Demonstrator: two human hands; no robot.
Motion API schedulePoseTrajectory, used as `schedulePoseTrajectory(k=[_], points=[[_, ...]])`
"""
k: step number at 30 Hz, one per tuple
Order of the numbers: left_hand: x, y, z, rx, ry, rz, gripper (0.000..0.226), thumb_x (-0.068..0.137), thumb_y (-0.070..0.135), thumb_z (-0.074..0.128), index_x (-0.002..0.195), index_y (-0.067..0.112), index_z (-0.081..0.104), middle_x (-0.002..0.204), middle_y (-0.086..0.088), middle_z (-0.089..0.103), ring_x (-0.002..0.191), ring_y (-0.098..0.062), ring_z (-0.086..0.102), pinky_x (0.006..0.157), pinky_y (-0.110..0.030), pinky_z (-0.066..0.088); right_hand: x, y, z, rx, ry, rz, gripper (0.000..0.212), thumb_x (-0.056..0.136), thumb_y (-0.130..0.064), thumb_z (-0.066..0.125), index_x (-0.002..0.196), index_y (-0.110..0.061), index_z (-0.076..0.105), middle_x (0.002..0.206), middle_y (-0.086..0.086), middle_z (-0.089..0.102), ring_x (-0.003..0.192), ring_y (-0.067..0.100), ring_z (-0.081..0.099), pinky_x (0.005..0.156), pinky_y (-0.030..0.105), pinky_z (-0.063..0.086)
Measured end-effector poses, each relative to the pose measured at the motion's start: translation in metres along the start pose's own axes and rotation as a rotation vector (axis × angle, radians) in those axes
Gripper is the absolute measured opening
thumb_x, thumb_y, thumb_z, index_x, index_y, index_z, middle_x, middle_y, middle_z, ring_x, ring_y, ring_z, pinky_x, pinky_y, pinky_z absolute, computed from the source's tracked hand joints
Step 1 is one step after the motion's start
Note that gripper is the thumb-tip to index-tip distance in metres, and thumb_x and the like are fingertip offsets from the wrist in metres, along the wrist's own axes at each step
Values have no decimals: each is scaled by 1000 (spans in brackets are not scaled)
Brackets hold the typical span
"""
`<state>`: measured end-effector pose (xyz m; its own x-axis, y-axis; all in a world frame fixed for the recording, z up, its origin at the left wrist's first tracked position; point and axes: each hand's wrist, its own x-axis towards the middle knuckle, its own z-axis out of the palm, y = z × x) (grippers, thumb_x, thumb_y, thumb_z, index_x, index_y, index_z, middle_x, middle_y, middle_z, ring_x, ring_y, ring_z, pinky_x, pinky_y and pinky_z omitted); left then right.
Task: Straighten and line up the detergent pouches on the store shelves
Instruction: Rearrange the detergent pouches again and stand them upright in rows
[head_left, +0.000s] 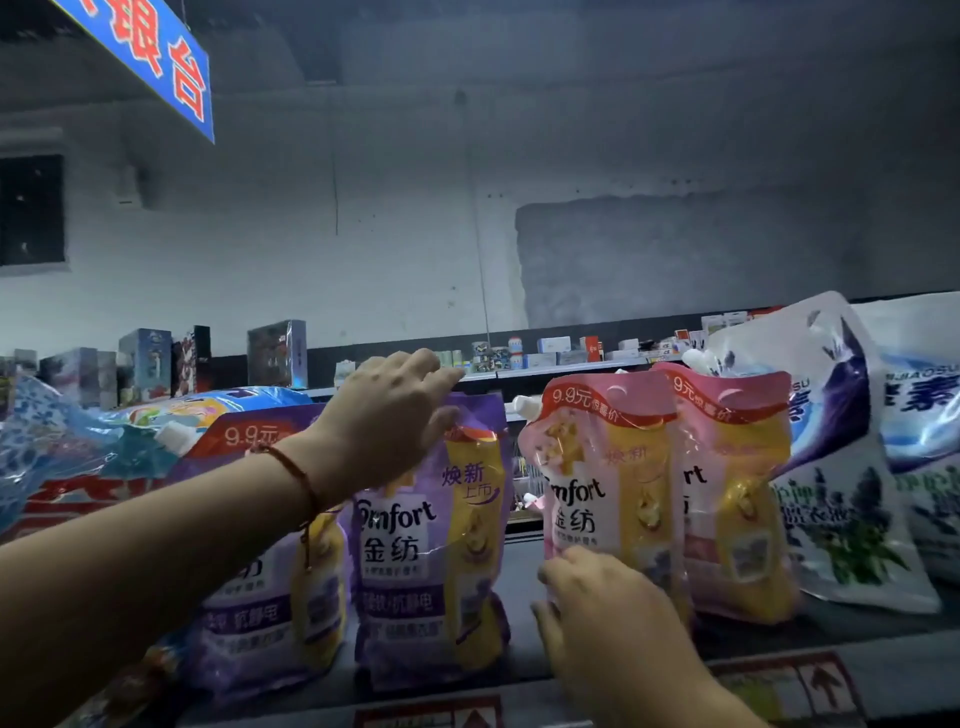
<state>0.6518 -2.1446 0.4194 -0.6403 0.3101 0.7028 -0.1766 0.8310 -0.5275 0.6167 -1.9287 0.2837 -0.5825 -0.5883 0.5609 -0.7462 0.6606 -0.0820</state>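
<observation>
On the top shelf (524, 644) stand two purple Comfort pouches, one at the left (270, 613) and one in the middle (431, 545). My left hand (387, 415) grips the upper left corner of the middle purple pouch. To the right stand two pink Comfort pouches, a near one (602, 467) and one behind it (737, 499). My right hand (608, 613) holds the bottom of the near pink pouch, which stands upright. A gap separates the purple and pink pouches.
White and blue detergent bags (841, 467) lean at the right, a second one (924, 415) beside them. Blue bags (67, 457) lie flat at the left. A far shelf (545, 358) holds small boxes. A blue sign (156, 57) hangs overhead.
</observation>
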Motion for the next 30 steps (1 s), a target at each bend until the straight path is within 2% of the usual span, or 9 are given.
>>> schedulePoseTrajectory(k=[5, 7, 10, 14, 16, 18, 20, 23, 30], points=[[10, 49, -10, -43, 60, 115, 64, 92, 54, 48, 143, 15, 48, 137, -15, 57, 121, -31, 59, 100, -43, 47, -8, 54, -38, -106, 366, -88, 19, 76, -37, 65, 91, -26, 71, 91, -8, 70, 79, 10, 66, 71, 25, 58], [22, 69, -10, -98, 55, 162, 67, 93, 55, 49, 147, 17, 42, 141, -13, 54, 126, -30, 55, 104, -41, 44, -2, 79, -54, -184, 394, -66, 28, 81, -35, 63, 105, -22, 70, 104, 1, 70, 94, 18, 67, 87, 32, 55], [44, 94, -6, -188, 48, 157, 70, 96, 51, 50, 154, 19, 28, 151, -10, 43, 137, -28, 43, 113, -40, 34, 16, 111, -81, -265, 428, -54, 54, 88, -34, 62, 136, -13, 53, 135, 9, 58, 126, 24, 54, 108, 31, 31], [76, 112, 5, -269, 18, 84, 67, 100, 49, 40, 155, 14, 24, 150, -10, 46, 137, -26, 45, 113, -39, 35, 49, 131, -110, -256, 269, 37, 69, 95, -41, 51, 153, -16, 22, 147, 6, 45, 133, 23, 44, 111, 36, 34], [88, 114, 10, -369, -40, 19, 54, 101, 48, 39, 145, 18, 44, 135, -7, 60, 122, -24, 58, 100, -35, 47, 68, 136, -117, -242, 131, 98, 64, 94, -43, 54, 148, -18, 31, 141, 7, 51, 127, 26, 49, 105, 41, 40], [98, 114, 12, -501, -70, -65, 33, 99, 44, 47, 118, 21, 62, 109, 1, 67, 94, -15, 64, 79, -27, 52, 89, 139, -121, -230, 13, 127, 54, 92, -41, 56, 139, -18, 41, 132, 6, 58, 116, 26, 55, 97, 41, 46], [103, 113, 13, -550, -69, -114, 23, 98, 39, 54, 103, 19, 63, 92, 5, 66, 77, -11, 62, 66, -23, 52, 104, 142, -124, -147, -31, 143, 51, 92, -40, 59, 135, -16, 48, 127, 6, 60, 109, 25, 59, 91, 40, 51], [103, 109, 14, -498, -115, -148, 19, 98, 36, 54, 101, 18, 60, 85, 4, 66, 66, -4, 57, 51, -13, 42, 118, 148, -125, -48, -40, 159, 37, 92, -37, 61, 120, -12, 62, 112, 7, 66, 98, 23, 62, 79, 32, 51], [104, 102, 15, -470, -159, -311, 23, 98, 41, 53, 93, 20, 59, 80, 5, 63, 69, -11, 61, 61, -28, 52, 124, 176, -141, 208, -188, 138, 31, 94, -43, 58, 120, -25, 65, 100, -2, 70, 86, 15, 67, 72, 27, 53]])
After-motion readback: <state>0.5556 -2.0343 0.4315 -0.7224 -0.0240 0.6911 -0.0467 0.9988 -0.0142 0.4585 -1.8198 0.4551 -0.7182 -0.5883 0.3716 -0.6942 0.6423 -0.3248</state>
